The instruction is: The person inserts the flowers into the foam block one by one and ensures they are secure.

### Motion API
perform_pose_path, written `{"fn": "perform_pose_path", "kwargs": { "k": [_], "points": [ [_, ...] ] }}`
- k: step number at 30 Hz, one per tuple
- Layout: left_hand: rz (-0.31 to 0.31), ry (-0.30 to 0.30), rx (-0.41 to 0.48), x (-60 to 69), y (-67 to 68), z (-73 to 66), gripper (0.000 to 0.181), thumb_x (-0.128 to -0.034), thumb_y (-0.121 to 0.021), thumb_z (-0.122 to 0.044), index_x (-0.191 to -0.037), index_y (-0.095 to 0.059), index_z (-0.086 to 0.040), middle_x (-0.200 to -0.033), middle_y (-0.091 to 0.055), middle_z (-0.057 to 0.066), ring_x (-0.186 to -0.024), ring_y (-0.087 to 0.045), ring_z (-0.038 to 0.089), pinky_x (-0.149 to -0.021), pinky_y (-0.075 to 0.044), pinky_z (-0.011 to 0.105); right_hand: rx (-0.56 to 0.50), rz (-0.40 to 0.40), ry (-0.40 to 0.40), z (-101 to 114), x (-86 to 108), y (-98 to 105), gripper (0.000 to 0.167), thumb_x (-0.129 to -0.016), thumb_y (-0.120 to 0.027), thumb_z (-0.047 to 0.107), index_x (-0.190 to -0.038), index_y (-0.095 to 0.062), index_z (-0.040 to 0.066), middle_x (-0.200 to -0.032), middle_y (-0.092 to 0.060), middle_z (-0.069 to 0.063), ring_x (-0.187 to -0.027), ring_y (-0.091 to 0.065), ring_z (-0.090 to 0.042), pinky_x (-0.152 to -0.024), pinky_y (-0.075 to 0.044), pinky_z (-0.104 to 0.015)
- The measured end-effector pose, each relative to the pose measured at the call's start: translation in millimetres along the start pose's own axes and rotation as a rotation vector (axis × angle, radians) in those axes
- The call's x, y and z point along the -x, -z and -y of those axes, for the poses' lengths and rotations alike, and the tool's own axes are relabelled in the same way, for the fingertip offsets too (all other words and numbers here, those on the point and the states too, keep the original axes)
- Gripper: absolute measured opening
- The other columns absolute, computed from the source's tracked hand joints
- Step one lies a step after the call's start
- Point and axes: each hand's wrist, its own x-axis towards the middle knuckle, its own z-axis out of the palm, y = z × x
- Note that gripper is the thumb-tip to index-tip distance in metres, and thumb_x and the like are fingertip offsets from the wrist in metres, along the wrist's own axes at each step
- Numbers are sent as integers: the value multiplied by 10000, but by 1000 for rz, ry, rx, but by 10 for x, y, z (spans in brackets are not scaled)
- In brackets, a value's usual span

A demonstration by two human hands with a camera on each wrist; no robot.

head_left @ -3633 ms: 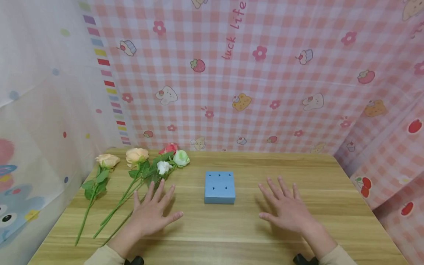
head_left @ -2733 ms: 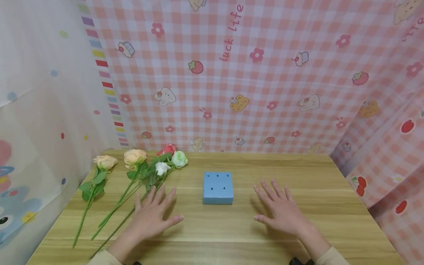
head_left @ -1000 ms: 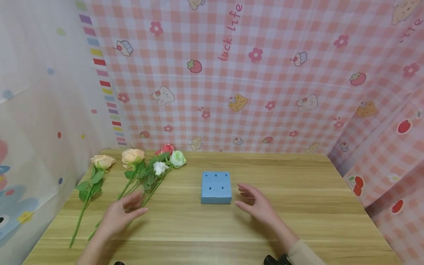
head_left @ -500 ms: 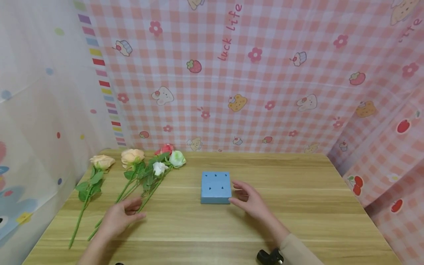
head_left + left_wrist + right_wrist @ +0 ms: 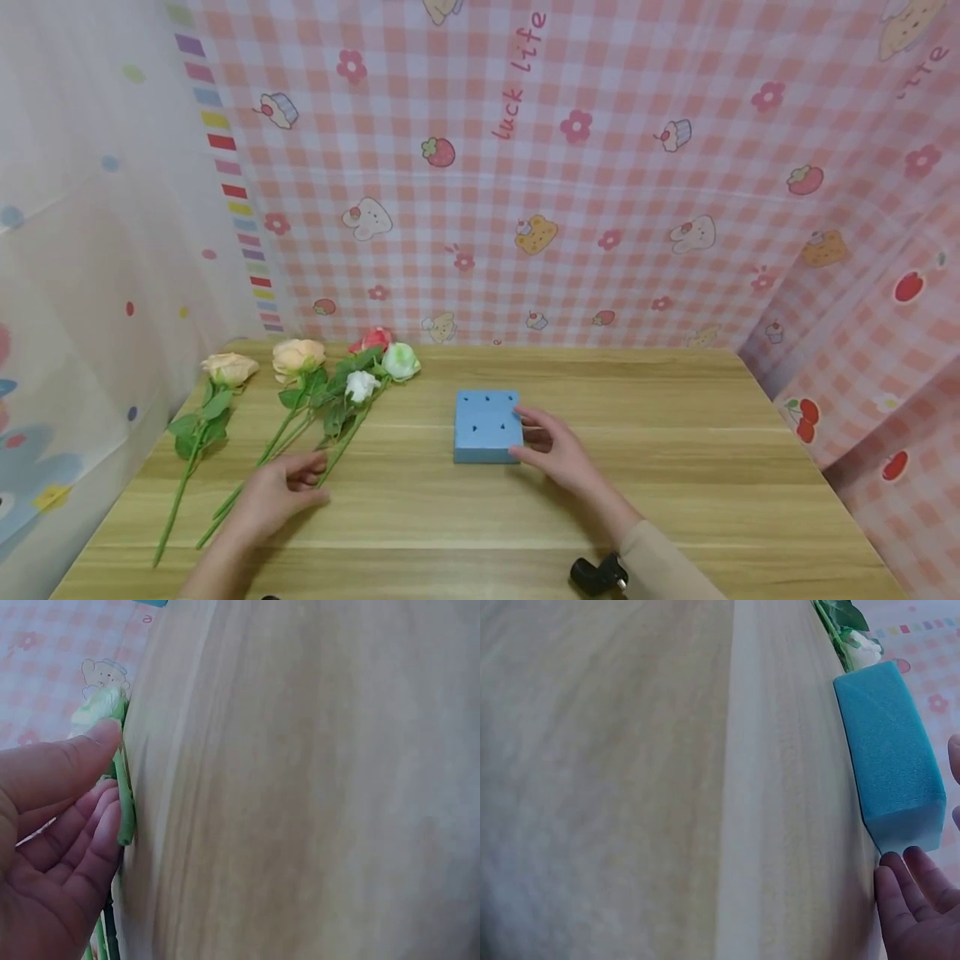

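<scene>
A blue square block [image 5: 489, 429] with several small holes in its top lies on the wooden table. At its right side is my right hand [image 5: 558, 454], thumb by the front corner and forefinger by the upper edge. In the right wrist view the fingertips are very near the block [image 5: 889, 742]; whether they touch is unclear. My left hand [image 5: 273, 496] hovers, loosely bent, beside the stems. Thumb and fingers stand apart around the lower end of a green stem [image 5: 126, 817], with no firm grip visible. That stem belongs to a group with white [image 5: 362, 386], green-white [image 5: 401, 361] and red [image 5: 372, 339] artificial roses.
Two peach roses, one farther left [image 5: 230, 368] and one nearer the group [image 5: 298, 358], lie on the table [image 5: 637, 392]. A pink checked cloth [image 5: 480, 208] hangs behind. Black wrist gear [image 5: 598, 575] shows at the right sleeve.
Both hands were spread flat over the table earlier. The right has moved left to the block's side; the left has shifted left and bent its fingers by the stems. Block and roses stayed put.
</scene>
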Motion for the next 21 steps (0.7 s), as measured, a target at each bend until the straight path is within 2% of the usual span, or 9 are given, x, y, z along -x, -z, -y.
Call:
{"fn": "perform_pose_path", "kwargs": {
  "k": [6, 11, 14, 17, 21],
  "points": [
    [29, -22, 19, -53, -21, 35, 574, -756, -841, -31, -1269, -613, 88, -1041, -681, 95, -872, -633, 185, -731, -554, 237, 2, 7, -38, -35, -24, -13, 579, -907, -744, 190, -1428, -515, 82, -1309, -554, -185, -1135, -592, -325, -977, -495, -463],
    [64, -34, -7, -109, -35, 40, 570, -763, -848, -79, -1277, -632, 41, -978, -669, 39, -840, -616, 157, -704, -543, 247, 12, 11, -61, -68, -50, -17, 568, -915, -734, 172, -1434, -515, 95, -1291, -560, -185, -1110, -590, -306, -975, -492, -466],
    [82, -62, -22, -138, -47, 44, 571, -766, -850, -93, -1275, -633, 45, -962, -671, 26, -815, -610, 143, -686, -536, 250, 11, 16, -51, -70, -47, -20, 562, -923, -725, 172, -1436, -512, 88, -1276, -566, -180, -1092, -591, -294, -962, -496, -460],
    [102, -99, -29, -160, -58, 47, 560, -772, -841, -80, -1267, -627, 70, -960, -677, 25, -799, -607, 130, -673, -535, 253, -1, 23, -43, 68, -19, -9, 554, -930, -709, 125, -1432, -497, 25, -1255, -567, -215, -1079, -589, -336, -950, -492, -495],
    [105, -116, -54, -177, -75, 37, 531, -766, -826, -41, -1252, -639, 66, -948, -682, 12, -783, -612, 109, -670, -539, 247, 17, 22, -50, 45, -31, -15, 556, -931, -707, 124, -1434, -493, 21, -1245, -572, -210, -1068, -590, -334, -938, -496, -486]
  ]
}}
